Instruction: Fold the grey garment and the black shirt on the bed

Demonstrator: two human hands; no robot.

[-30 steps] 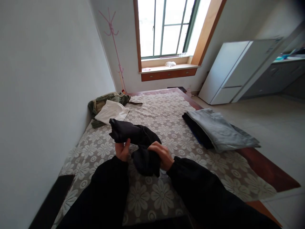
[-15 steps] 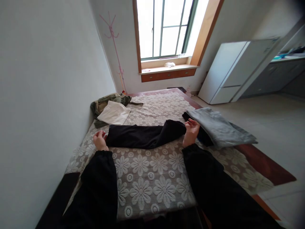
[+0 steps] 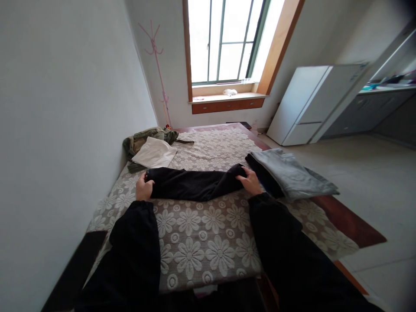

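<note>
The left hand (image 3: 144, 190) is gripping one end of the black garment (image 3: 195, 184) and the right hand (image 3: 251, 180) is pinching the other, apparently closed on cloth. Stretched across the bed (image 3: 208, 255), it is lying just beside the grey stack (image 3: 292, 173); pulling both ends evenly should be keeping it flat.

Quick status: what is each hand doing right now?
Left hand: closed on the left end of the black garment.
Right hand: gripping the garment's right end.
</note>
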